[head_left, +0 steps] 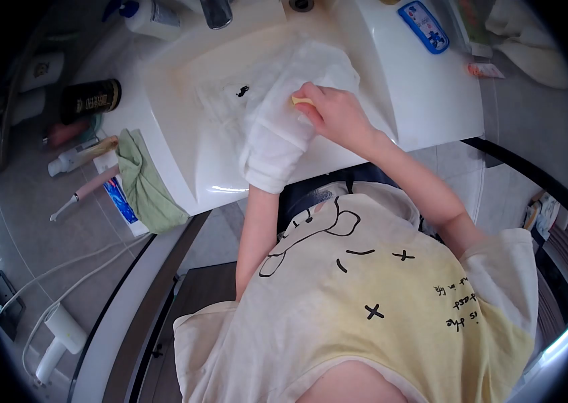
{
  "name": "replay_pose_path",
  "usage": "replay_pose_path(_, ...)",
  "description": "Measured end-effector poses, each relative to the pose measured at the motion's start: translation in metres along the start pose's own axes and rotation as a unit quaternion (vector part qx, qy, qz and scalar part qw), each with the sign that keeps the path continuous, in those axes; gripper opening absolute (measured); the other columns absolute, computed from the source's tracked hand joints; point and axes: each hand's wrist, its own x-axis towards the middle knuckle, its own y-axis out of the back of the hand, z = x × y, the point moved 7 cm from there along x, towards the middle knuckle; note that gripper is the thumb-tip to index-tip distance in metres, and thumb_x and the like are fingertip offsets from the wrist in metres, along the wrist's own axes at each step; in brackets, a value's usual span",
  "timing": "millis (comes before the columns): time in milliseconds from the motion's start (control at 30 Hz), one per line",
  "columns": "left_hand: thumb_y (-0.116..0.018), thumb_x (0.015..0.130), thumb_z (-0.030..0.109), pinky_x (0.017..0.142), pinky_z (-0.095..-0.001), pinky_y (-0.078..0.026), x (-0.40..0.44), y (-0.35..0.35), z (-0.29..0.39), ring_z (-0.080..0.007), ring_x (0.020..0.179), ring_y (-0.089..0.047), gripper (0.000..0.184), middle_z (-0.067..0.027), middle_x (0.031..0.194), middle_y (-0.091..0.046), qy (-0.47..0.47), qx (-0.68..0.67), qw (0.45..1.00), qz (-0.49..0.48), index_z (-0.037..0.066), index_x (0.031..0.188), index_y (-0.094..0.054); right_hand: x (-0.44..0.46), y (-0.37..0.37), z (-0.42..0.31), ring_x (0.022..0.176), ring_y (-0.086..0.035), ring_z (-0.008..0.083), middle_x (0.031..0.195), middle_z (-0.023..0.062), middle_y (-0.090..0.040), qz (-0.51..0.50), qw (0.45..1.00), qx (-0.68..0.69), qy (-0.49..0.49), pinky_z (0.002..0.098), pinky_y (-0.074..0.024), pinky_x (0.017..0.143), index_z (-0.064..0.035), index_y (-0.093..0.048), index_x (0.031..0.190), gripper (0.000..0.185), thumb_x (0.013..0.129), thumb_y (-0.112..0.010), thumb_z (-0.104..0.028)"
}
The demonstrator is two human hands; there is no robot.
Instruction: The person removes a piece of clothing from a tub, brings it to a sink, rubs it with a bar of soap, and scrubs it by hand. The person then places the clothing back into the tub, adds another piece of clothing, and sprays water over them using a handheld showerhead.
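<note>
White wet cloth (280, 107), perhaps a garment, lies bunched in the sink basin with a small black mark on it. My left forearm (257, 232) runs into this cloth, which covers my left hand completely, so its fingers are hidden. Over the cloth, my right hand (338, 115) is closed with fingers and thumb pinched round a small pale-yellow piece (303, 101), which looks like soap. That hand is touching or just above the fabric; I cannot tell which.
The white sink (425, 107) has a faucet (217, 12) at its back and a pump bottle (143, 17) beside it. A blue case (423, 27) lies on the right rim. Left are a green cloth (144, 181), a black can (90, 101), an electric toothbrush (86, 191) and a hair dryer (59, 339).
</note>
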Motion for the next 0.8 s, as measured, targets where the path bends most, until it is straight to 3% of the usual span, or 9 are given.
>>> replay_pose_path(100, -0.056, 0.072, 0.009, 0.066, -0.0345, -0.043, -0.010, -0.008, -0.024, -0.0298, 0.076, -0.054, 0.030, -0.0139, 0.082, -0.057, 0.069, -0.028, 0.997, -0.032, 0.002, 0.101, -0.051, 0.001, 0.003, -0.009, 0.070, -0.059, 0.0297, 0.077, 0.0129, -0.060, 0.003, 1.000, 0.002, 0.016, 0.0361, -0.0471, 0.060, -0.0069, -0.051, 0.091, 0.017, 0.077, -0.058, -0.014)
replay_pose_path(233, -0.056, 0.075, 0.012, 0.074, -0.0335, -0.042, 0.011, 0.002, 0.002, -0.0271, 0.086, -0.053, 0.032, -0.0135, 0.093, -0.056, 0.013, -0.052, 0.998, -0.033, 0.003, 0.106, -0.051, 0.010, 0.015, 0.026, 0.065, -0.060, 0.0267, 0.074, 0.0104, -0.061, 0.062, 0.996, 0.017, -0.067, 0.0358, -0.0455, 0.057, -0.0058, -0.052, 0.087, 0.014, 0.077, -0.057, -0.014)
replay_pose_path(333, -0.054, 0.077, 0.016, 0.076, -0.0350, -0.041, -0.001, -0.012, -0.023, -0.0268, 0.089, -0.052, 0.028, -0.0123, 0.095, -0.055, -0.058, 0.020, 0.998, -0.001, 0.005, 0.103, -0.052, 0.014, 0.027, 0.059, 0.061, -0.058, 0.0199, 0.075, 0.0099, -0.061, 0.166, 0.950, 0.235, -0.122, 0.0311, -0.0436, 0.055, -0.0046, -0.054, 0.086, 0.016, 0.078, -0.060, -0.017)
replay_pose_path(433, -0.053, 0.078, 0.020, 0.073, -0.0387, -0.040, -0.001, -0.012, -0.022, -0.0279, 0.085, -0.052, 0.022, -0.0110, 0.090, -0.055, -0.084, 0.034, 0.996, 0.022, 0.008, 0.096, -0.054, 0.008, 0.018, 0.071, 0.062, -0.057, 0.0148, 0.074, 0.0099, -0.062, 0.100, 0.877, 0.394, -0.256, 0.0270, -0.0427, 0.057, -0.0040, -0.055, 0.087, 0.021, 0.077, -0.062, -0.021)
replay_pose_path(533, -0.053, 0.077, 0.020, 0.071, -0.0392, -0.040, 0.010, -0.004, -0.005, -0.0277, 0.084, -0.052, 0.021, -0.0110, 0.089, -0.055, -0.065, 0.045, 0.997, -0.004, 0.008, 0.094, -0.054, 0.003, 0.008, 0.068, 0.062, -0.059, 0.0155, 0.069, 0.0098, -0.062, 0.120, 0.869, 0.414, -0.240, 0.0257, -0.0428, 0.055, -0.0049, -0.055, 0.086, 0.022, 0.076, -0.063, -0.023)
replay_pose_path(633, -0.052, 0.076, 0.018, 0.069, -0.0391, -0.040, 0.011, -0.006, -0.003, -0.0286, 0.082, -0.052, 0.019, -0.0114, 0.087, -0.055, -0.035, 0.094, 0.994, -0.049, 0.007, 0.091, -0.054, -0.004, 0.004, 0.035, 0.066, -0.055, 0.0065, 0.071, 0.0043, -0.061, 0.116, 0.951, 0.210, -0.194, 0.0228, -0.0429, 0.059, -0.0035, -0.057, 0.080, 0.016, 0.078, -0.063, -0.018)
replay_pose_path(667, -0.052, 0.075, 0.018, 0.067, -0.0390, -0.040, 0.005, -0.009, -0.009, -0.0292, 0.081, -0.052, 0.018, -0.0115, 0.085, -0.056, -0.019, 0.104, 0.992, -0.064, 0.006, 0.090, -0.054, -0.003, 0.006, 0.021, 0.056, -0.058, 0.0119, 0.063, 0.0068, -0.060, 0.155, 0.963, 0.171, -0.142, 0.0253, -0.0431, 0.051, -0.0049, -0.056, 0.073, 0.017, 0.075, -0.066, -0.019)
replay_pose_path(767, -0.052, 0.074, 0.016, 0.064, -0.0386, -0.041, 0.004, -0.006, -0.011, -0.0302, 0.075, -0.053, 0.015, -0.0116, 0.078, -0.056, -0.023, 0.097, 0.994, -0.036, 0.006, 0.085, -0.055, 0.001, -0.002, 0.002, 0.052, -0.059, 0.0199, 0.061, 0.0073, -0.059, 0.135, 0.990, 0.047, -0.002, 0.0278, -0.0439, 0.047, -0.0067, -0.055, 0.071, 0.017, 0.074, -0.066, -0.019)
replay_pose_path(800, -0.052, 0.074, 0.015, 0.063, -0.0384, -0.041, 0.005, -0.004, -0.009, -0.0305, 0.073, -0.053, 0.013, -0.0116, 0.076, -0.056, -0.031, 0.088, 0.996, -0.014, 0.006, 0.083, -0.056, 0.004, 0.002, 0.009, 0.051, -0.058, 0.0209, 0.060, 0.0067, -0.059, 0.159, 0.987, 0.028, -0.002, 0.0283, -0.0437, 0.046, -0.0072, -0.055, 0.070, 0.017, 0.073, -0.067, -0.019)
